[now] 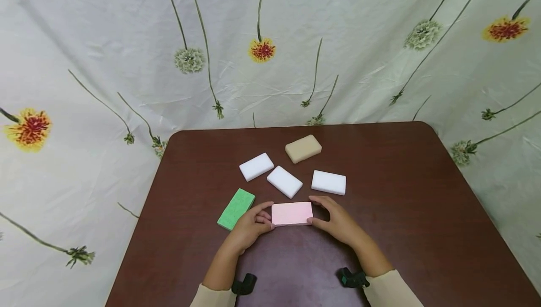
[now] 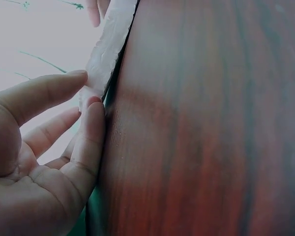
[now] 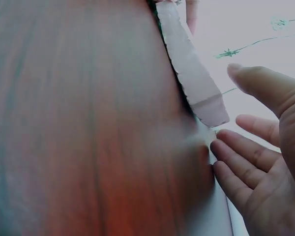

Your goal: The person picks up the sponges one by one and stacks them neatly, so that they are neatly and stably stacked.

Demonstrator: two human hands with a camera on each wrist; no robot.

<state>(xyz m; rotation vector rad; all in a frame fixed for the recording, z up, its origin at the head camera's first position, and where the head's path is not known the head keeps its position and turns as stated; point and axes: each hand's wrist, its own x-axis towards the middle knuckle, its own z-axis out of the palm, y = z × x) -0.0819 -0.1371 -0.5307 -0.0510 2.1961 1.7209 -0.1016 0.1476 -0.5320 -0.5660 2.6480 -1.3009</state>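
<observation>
A pink rectangular sponge (image 1: 291, 214) lies on the brown table between both hands. My left hand (image 1: 249, 225) pinches its left end, the thumb at the near corner and the index finger at the far one. In the left wrist view, the left thumb (image 2: 64, 91) meets the sponge's side edge. Around the right end curves my right hand (image 1: 338, 222). The right wrist view has the right thumb (image 3: 260, 83) and spread fingers standing a little off the sponge's end (image 3: 211, 110). Just beyond the left hand is a green sponge (image 1: 236, 208), partly covered by it.
Three white sponges (image 1: 256, 166), (image 1: 285, 181), (image 1: 328, 182) lie behind the pink one. A beige sponge (image 1: 303, 149) is near the table's far edge. Flower-printed cloth (image 1: 296, 86) hangs behind the brown table (image 1: 401, 194). Dark camera mounts (image 1: 244, 284) sit at both wrists.
</observation>
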